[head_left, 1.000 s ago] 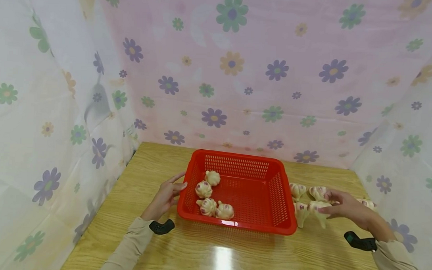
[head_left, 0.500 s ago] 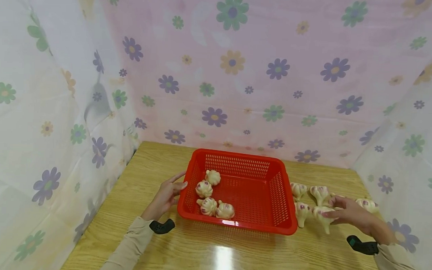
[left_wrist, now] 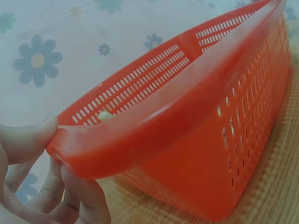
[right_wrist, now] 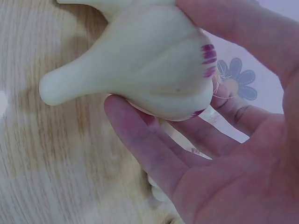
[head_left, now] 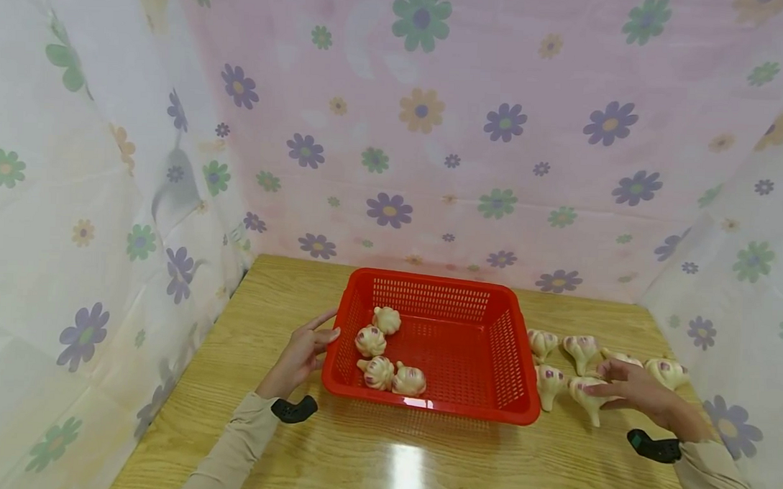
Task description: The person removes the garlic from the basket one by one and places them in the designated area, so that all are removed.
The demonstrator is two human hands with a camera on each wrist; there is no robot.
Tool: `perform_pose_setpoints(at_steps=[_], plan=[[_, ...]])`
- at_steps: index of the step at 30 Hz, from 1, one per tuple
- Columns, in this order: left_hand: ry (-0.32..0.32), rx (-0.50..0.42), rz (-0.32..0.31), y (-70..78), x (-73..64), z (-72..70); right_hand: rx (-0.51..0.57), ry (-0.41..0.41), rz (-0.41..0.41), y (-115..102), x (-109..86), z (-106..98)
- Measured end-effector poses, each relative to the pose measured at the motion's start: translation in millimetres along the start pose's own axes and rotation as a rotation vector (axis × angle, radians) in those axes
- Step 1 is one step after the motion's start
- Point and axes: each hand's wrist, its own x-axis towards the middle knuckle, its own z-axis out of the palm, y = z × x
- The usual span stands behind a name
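Note:
My left hand [head_left: 302, 353] grips the left end of a red plastic basket [head_left: 466, 412]. In the left wrist view, the thumb lies on the rim [left_wrist: 112, 144] and the fingers curl beneath it. Several garlic bulbs [head_left: 378, 372] lie in the basket's left part. To the right of the basket, my right hand [head_left: 641, 397] holds another garlic bulb [right_wrist: 154, 60], thumb on one side and fingers on the other. This bulb has purple marks on its rounded end, and its stem points away from the palm. Part of it is hidden by the fingers in the head view.
More garlic bulbs lie on the wooden table [head_left: 436, 462] right of the basket, including one near its corner [head_left: 542, 343], one behind my hand [head_left: 580, 350] and one at the far right [head_left: 667, 372]. Flowered cloth [head_left: 427, 159] encloses the back and sides.
My right hand has shifted slightly right and toward me, and the garlic bulb at its fingers has moved with it, away from its neighbours. My left hand keeps its hold on the basket.

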Motion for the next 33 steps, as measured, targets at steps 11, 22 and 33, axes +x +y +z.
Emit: perform_pose_setpoints(at_steps=[11,22,33], plan=[[-0.011,0.014,-0.005,3.0,-1.8,0.7,0.020,0.032,0.008,11,2.0,-3],[-0.024,0.021,-0.004,4.6,-3.2,0.7,0.011,0.085,0.054,18,2.6,1],[-0.015,0.019,-0.009,2.5,-2.3,0.0,-0.028,0.147,0.081,19,6.2,6]])
